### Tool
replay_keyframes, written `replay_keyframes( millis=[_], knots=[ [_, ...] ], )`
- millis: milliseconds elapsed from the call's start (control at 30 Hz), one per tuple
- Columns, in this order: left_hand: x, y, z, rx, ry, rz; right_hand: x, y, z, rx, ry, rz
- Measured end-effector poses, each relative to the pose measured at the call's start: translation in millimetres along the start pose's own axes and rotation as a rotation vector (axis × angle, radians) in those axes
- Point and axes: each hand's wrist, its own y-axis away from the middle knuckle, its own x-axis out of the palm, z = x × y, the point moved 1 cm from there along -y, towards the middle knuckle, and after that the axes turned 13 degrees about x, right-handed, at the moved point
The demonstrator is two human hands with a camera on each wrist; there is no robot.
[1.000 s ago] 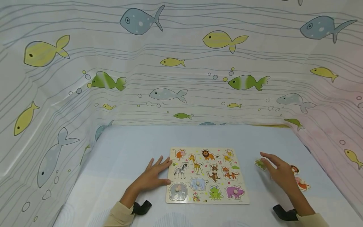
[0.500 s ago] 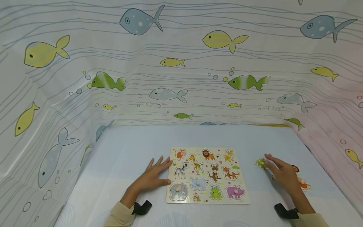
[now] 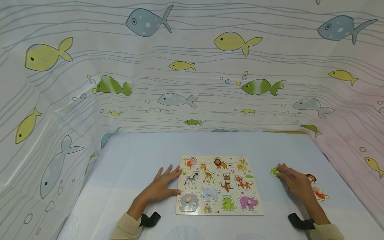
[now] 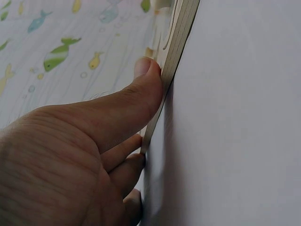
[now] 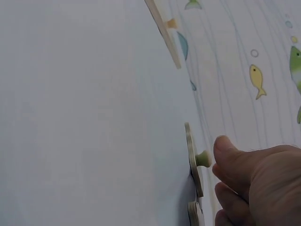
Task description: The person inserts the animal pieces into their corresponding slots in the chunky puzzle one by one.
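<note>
A wooden animal puzzle board point(image 3: 220, 213) lies flat on the table. My left hand point(image 3: 157, 188) rests at its left side with fingers spread, the thumb at the board's edge in the left wrist view. Knobbed elephant point(image 3: 188, 202), rhino point(image 3: 209, 194) and hippo point(image 3: 249, 202) pieces sit in the board. To the right, my right hand point(image 3: 297, 185) is over a loose green puzzle piece point(image 3: 273, 171). In the right wrist view, its green knob point(image 5: 203, 159) stands just short of my thumb and bent fingers, with a narrow gap between.
More loose puzzle pieces lie beside and partly under my right hand, including a brown-topped piece point(image 3: 312, 178) and a red-orange piece point(image 3: 320, 194). Fish-printed sheeting point(image 3: 198, 80) rises behind the table point(image 3: 144, 146) and along both sides.
My right hand has drawn back slightly, then come down toward the green piece, its thumb and fingers closer together. The left hand and board hold still.
</note>
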Motion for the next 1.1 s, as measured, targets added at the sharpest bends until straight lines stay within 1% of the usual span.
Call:
replay_keyframes(
  millis=[133,267,467,600,900,1100],
  knots=[
    [-0.9,0.4,-0.8,0.0,0.006,0.0,3,0,0,-0.028,-0.005,-0.012],
    [-1.5,0.4,-1.3,0.003,0.007,-0.002,7,0,3,-0.057,-0.004,-0.001],
    [-1.2,0.1,-0.7,0.004,0.011,-0.006,9,0,5,-0.065,0.038,0.008],
    [-0.4,0.4,-0.9,0.0,0.01,-0.001,10,1,5,-0.071,0.042,0.002],
    [-0.1,0.8,-0.1,-0.007,0.004,-0.003,10,1,10,-0.115,0.053,-0.036],
    [1.1,0.2,0.9,-0.007,0.006,-0.001,8,2,12,-0.105,0.061,-0.04]
  ],
)
